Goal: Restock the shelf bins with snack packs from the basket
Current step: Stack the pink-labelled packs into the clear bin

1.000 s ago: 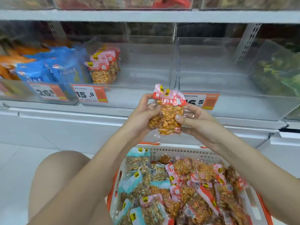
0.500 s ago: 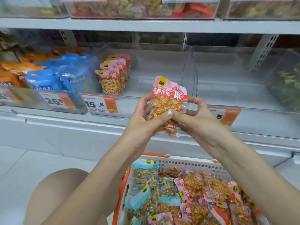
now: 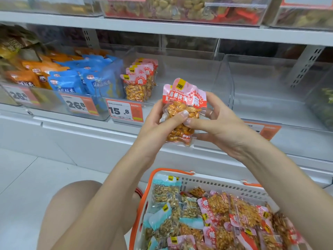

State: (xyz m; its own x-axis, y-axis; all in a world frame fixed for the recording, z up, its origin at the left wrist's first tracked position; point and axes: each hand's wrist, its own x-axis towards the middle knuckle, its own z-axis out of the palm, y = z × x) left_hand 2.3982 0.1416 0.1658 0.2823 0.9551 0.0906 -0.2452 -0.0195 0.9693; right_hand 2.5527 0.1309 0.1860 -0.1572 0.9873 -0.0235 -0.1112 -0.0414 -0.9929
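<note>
We grip one pink peanut pack (image 3: 182, 112) upright in both hands, left (image 3: 158, 123) and right (image 3: 219, 125), above the basket (image 3: 216, 183)

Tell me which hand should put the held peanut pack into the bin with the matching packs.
Probably the left hand. It grips the peanut pack on the side nearer the matching packs, up and to the left; the right hand would cross over.

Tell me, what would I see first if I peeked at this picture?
First you would see the pink pack of peanuts held up in the middle by the left hand and the right hand. Below sits a basket full of snack packs, and matching pink packs stand in a clear shelf bin behind.
</note>
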